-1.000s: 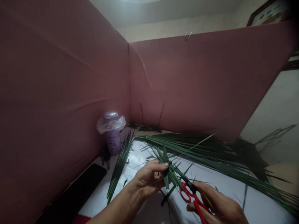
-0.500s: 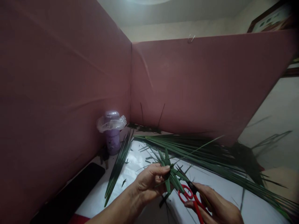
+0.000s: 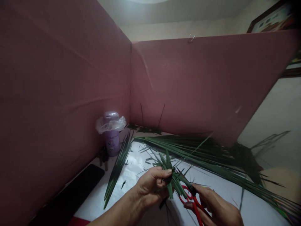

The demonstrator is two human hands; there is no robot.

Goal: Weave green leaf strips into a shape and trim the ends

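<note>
My left hand [image 3: 154, 183] pinches a folded green leaf piece [image 3: 168, 159] between thumb and fingers; its pointed strips fan out in several directions. In my right hand [image 3: 217, 202] are scissors [image 3: 197, 209] with red handles, held near the pivot rather than through both loops. The dark blades point up and left, close beside the leaf piece, and one of its strips lies along them. Whether the blades touch that strip I cannot tell. A long thin strand rises to the right from the leaf piece.
Long green leaves [image 3: 211, 164] stretch across the back and right of the white table [image 3: 131, 171]. A smaller leaf bundle [image 3: 118, 169] lies left, beside a purple tumbler [image 3: 113, 141] wrapped in plastic. A black phone-like slab [image 3: 77, 191] sits at the left edge. Pink panels [image 3: 199, 88] stand behind.
My right hand has shifted slightly left with the scissors, and its fingers are closer around the pivot. The leaf piece stays in my left hand, its lower strips turned a little.
</note>
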